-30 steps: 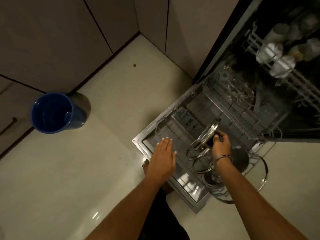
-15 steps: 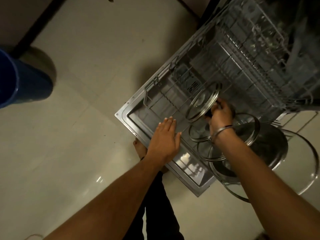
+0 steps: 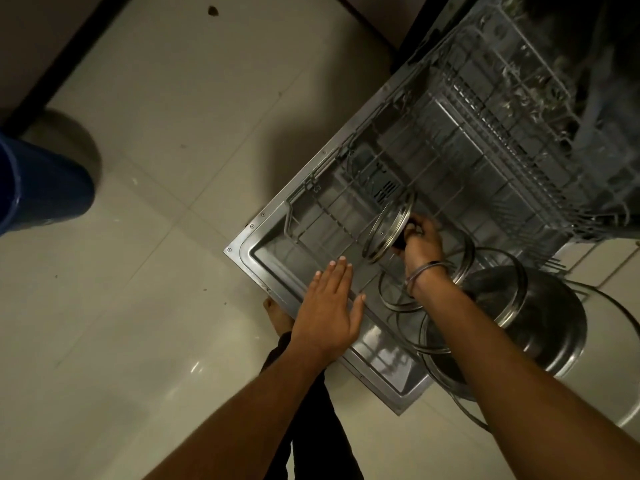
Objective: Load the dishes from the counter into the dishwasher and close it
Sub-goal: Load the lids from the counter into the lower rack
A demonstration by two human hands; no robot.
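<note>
The dishwasher door [image 3: 273, 268] lies open and flat, with the lower wire rack [image 3: 460, 161] pulled out over it. My right hand [image 3: 420, 242] grips the black knob of a glass pot lid [image 3: 389, 230], which stands on edge among the rack's tines. More glass lids [image 3: 398, 299] and a steel pot [image 3: 550, 320] sit in the rack's near end, partly hidden by my right forearm. My left hand [image 3: 329, 306] hovers flat, fingers together, over the door's front edge and holds nothing.
A blue bucket [image 3: 38, 181] stands on the pale tiled floor [image 3: 156, 237] at the left. Cabinet fronts [image 3: 41, 39] line the far left. My bare foot [image 3: 277, 315] shows just below the door's edge. The dishwasher's dark interior [image 3: 609, 46] is at the top right.
The view has tilted down and closer to the rack. My right hand still holds the lid, now standing more upright in the tines. My left hand has stayed over the door's edge.
</note>
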